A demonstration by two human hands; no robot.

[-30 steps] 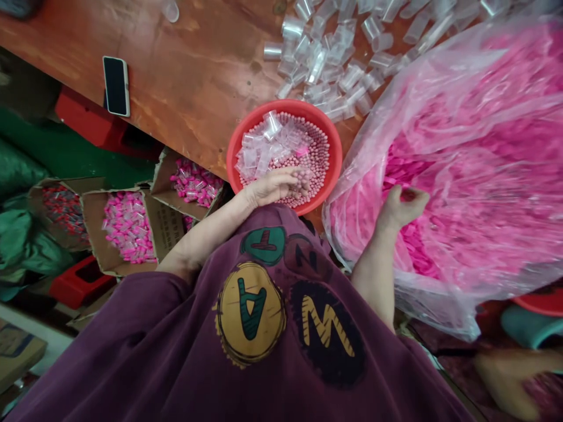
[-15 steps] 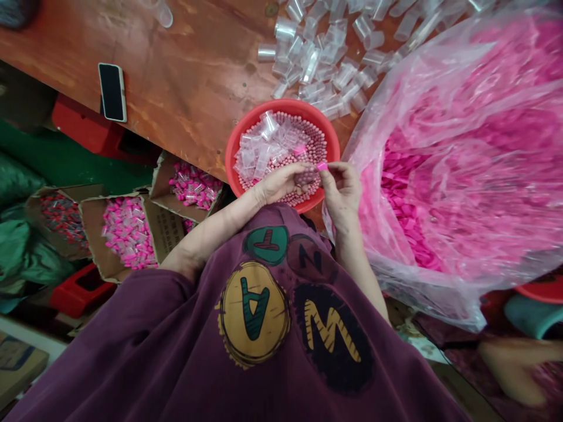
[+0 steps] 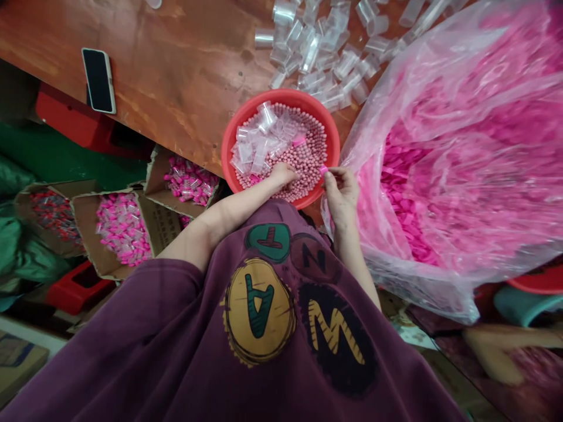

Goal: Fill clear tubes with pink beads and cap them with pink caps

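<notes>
Right hand [image 3: 342, 186] pinches a small bright-pink plastic piece [image 3: 324, 170] at the right rim of a round red bowl [image 3: 281, 95]; left hand [image 3: 282, 174] dips into glossy, spherical pink beads [image 3: 310, 167] (grip hidden, cannot tell). Clear cylindrical tubes [image 3: 310, 53] litter the counter [image 3: 189, 70]; purple shirt [image 3: 189, 363] bears "A", carton [image 3: 156, 220] lettering illegible.
</notes>
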